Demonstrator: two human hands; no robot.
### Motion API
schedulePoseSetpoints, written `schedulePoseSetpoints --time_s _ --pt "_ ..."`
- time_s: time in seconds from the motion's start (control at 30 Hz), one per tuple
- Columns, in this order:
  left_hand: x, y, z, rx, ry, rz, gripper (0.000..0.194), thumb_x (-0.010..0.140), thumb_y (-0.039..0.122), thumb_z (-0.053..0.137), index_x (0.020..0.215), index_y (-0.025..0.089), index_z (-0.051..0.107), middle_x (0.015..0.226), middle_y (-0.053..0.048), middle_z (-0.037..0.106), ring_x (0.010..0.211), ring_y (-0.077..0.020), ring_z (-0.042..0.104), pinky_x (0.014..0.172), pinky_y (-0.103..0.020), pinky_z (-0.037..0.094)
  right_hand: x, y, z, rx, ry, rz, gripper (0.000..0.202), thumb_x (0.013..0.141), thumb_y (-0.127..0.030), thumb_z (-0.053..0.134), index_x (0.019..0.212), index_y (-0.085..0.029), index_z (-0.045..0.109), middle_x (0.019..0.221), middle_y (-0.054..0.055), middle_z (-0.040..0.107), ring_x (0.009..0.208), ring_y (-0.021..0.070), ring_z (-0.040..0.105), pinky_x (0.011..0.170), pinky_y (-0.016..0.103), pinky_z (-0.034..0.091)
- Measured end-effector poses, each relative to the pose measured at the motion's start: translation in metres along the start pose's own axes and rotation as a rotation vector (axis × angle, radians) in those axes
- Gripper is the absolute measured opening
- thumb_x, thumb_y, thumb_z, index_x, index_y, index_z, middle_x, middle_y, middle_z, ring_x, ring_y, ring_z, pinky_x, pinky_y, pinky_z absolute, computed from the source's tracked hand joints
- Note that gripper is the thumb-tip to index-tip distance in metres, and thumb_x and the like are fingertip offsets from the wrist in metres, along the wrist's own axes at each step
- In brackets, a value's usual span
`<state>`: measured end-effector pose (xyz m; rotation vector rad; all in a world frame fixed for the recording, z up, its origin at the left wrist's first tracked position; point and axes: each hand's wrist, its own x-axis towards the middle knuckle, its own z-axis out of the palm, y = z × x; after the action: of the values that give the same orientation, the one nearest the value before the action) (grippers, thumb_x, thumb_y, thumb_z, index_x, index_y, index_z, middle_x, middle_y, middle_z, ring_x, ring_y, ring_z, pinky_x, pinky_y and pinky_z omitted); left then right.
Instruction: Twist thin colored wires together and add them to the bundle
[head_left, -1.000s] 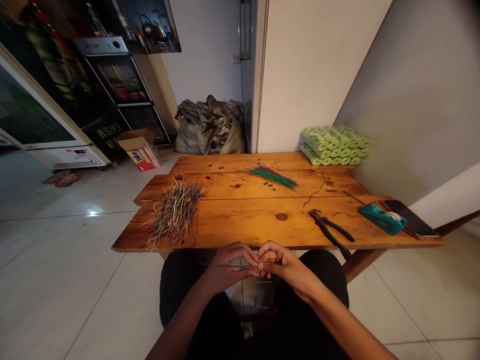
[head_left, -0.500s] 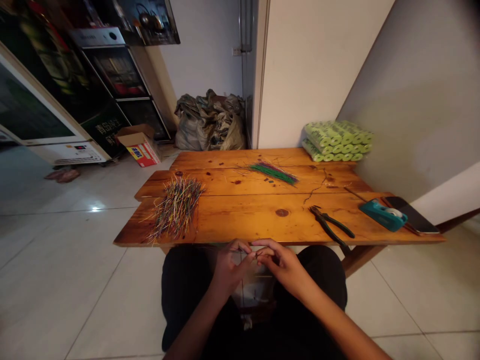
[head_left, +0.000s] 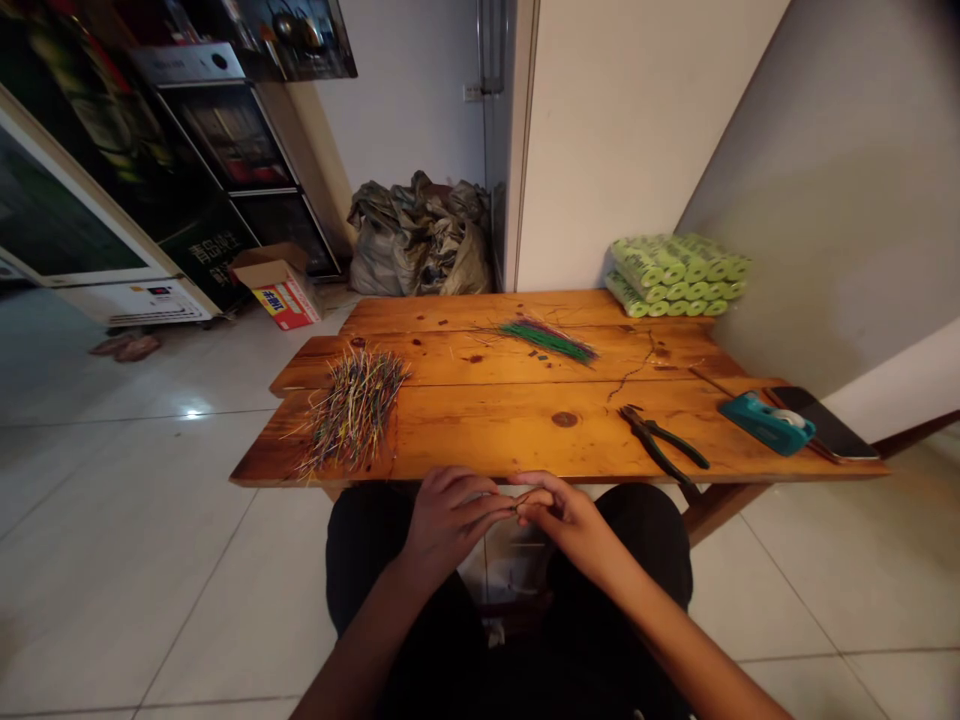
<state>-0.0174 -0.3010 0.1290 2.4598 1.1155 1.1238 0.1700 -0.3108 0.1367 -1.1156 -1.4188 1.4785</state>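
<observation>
My left hand (head_left: pixel 450 520) and my right hand (head_left: pixel 564 520) meet at their fingertips over my lap, just off the front edge of the wooden table (head_left: pixel 480 430). Both are closed in a pinch on a thin dark strand (head_left: pixel 519 506), mostly hidden by the fingers. A heap of mixed-colour wires (head_left: pixel 356 410) lies on the table's left side. Towards the back centre is a bundle of green and purple wires (head_left: pixel 551 341). Black-handled pliers (head_left: pixel 656 440) rest partly open at the right front.
A teal tape dispenser (head_left: pixel 766 422) and a dark phone (head_left: pixel 825 425) lie at the table's right end. Green-wrapped rolls (head_left: pixel 675 275) stand at the back right. A twisted dark wire (head_left: pixel 634 375) lies behind the pliers. My knees are under the front edge.
My left hand has turned so its back faces up, its fingers now stretched towards the right hand. My right hand stays nearly in place. The view has shifted slightly.
</observation>
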Motion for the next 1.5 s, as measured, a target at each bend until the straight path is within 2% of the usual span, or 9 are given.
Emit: schedulePoseSetpoints --time_s 0.2,0.47,0.67,0.87,0.97,1.07,1.23,1.37,1.5 --pt "0.007 0.001 -0.012 0.107 -0.169 0.104 0.023 0.078 0.022 0.057 0.096 0.034 0.064 0.088 0.002 0.069 0.084 -0.0187 0.056 0.076 -0.032 0.029 -0.002 -0.002 0.001 -0.183 0.025 -0.064 0.022 0.077 -0.025 0.055 0.099 -0.024 0.056 0.069 -0.001 0.066 0.068 0.0176 0.061 0.068 0.031 0.044" --pt "0.014 0.008 -0.004 0.014 -0.169 -0.073 0.010 0.078 0.028 0.056 0.076 0.024 0.065 0.076 -0.001 0.065 0.076 -0.0158 0.051 0.073 -0.031 0.037 -0.007 -0.008 0.005 -0.489 0.022 -0.276 0.029 0.084 -0.014 0.042 0.112 -0.021 0.040 0.081 0.001 0.066 0.076 0.0159 0.062 0.070 0.028 0.047" --pt "0.011 0.006 0.006 -0.208 -0.182 -0.387 0.012 0.074 0.030 0.060 0.069 0.019 0.063 0.076 -0.003 0.062 0.079 -0.0178 0.053 0.075 -0.032 0.039 -0.012 0.002 0.008 -0.822 0.028 -0.431 0.032 0.084 -0.006 0.035 0.113 -0.017 0.040 0.095 0.010 0.060 0.087 0.0202 0.058 0.075 0.033 0.048" --pt "0.005 0.006 0.013 -0.993 -0.253 -0.980 0.017 0.064 0.032 0.067 0.065 0.015 0.064 0.061 0.000 0.059 0.062 -0.0131 0.051 0.062 -0.025 0.038 -0.013 0.005 0.007 -0.920 -0.035 -0.603 0.032 0.083 -0.004 0.034 0.111 -0.014 0.043 0.086 0.011 0.058 0.078 0.0204 0.056 0.068 0.034 0.049" --pt "0.005 0.009 0.012 -1.261 -0.224 -1.079 0.021 0.059 0.033 0.070 0.064 0.013 0.065 0.060 0.000 0.059 0.058 -0.0103 0.050 0.060 -0.023 0.036 -0.009 -0.001 0.005 -0.803 -0.005 -0.602 0.025 0.084 -0.008 0.036 0.105 -0.018 0.046 0.088 0.008 0.060 0.081 0.0188 0.058 0.071 0.032 0.049" --pt "0.007 0.012 0.007 -1.169 -0.159 -1.007 0.019 0.063 0.031 0.069 0.073 0.015 0.067 0.070 -0.002 0.064 0.068 -0.0127 0.055 0.067 -0.025 0.038 -0.005 -0.009 0.001 -0.581 0.062 -0.439 0.016 0.085 -0.014 0.043 0.099 -0.022 0.046 0.089 0.005 0.063 0.082 0.0158 0.061 0.071 0.027 0.048" --pt "0.012 0.017 -0.004 -0.661 -0.019 -0.608 0.017 0.065 0.025 0.069 0.081 0.020 0.066 0.084 -0.003 0.065 0.083 -0.0175 0.057 0.078 -0.031 0.040 -0.003 -0.018 -0.003 -0.274 0.056 -0.150 0.013 0.081 -0.025 0.052 0.093 -0.022 0.047 0.071 -0.001 0.065 0.069 0.0137 0.062 0.064 0.024 0.047" --pt "0.017 0.023 -0.007 -0.434 0.027 -0.373 0.011 0.067 0.025 0.068 0.078 0.023 0.067 0.078 -0.002 0.063 0.079 -0.0165 0.057 0.074 -0.031 0.042 -0.004 -0.021 -0.003 -0.154 -0.001 -0.086 0.015 0.080 -0.028 0.054 0.092 -0.020 0.048 0.068 -0.001 0.064 0.067 0.0138 0.062 0.064 0.025 0.046" --pt "0.015 0.027 -0.004 -0.331 0.137 -0.339 0.006 0.066 0.025 0.069 0.072 0.024 0.068 0.078 -0.002 0.059 0.078 -0.0164 0.054 0.073 -0.031 0.042 -0.007 -0.025 -0.002 -0.215 0.016 -0.117 0.013 0.081 -0.028 0.052 0.091 -0.020 0.048 0.069 -0.001 0.063 0.067 0.0131 0.061 0.064 0.024 0.045"
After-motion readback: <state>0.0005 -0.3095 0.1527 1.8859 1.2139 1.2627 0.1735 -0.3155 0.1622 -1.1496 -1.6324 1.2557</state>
